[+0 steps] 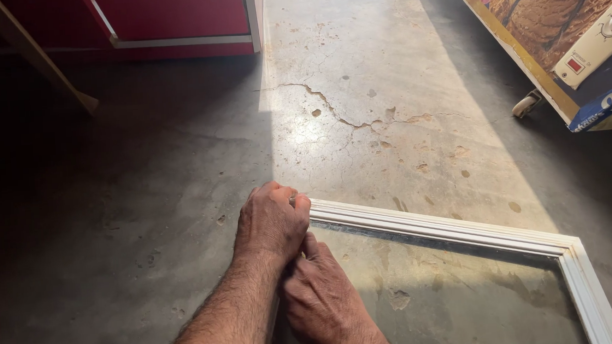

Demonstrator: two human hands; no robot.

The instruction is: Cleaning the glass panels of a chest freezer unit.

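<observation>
A white moulded frame with a glass pane lies flat on the concrete floor at the lower right. My left hand is closed as a fist over the frame's near left corner, gripping it. Just below it, my right hand presses on the frame's left side, its thumb touching my left hand. The corner itself is hidden under the fist.
A red cabinet with white trim stands at the back left, with a wooden strip leaning beside it. A wheeled chest freezer with a dial stands at the right. The floor is cracked, half in shadow.
</observation>
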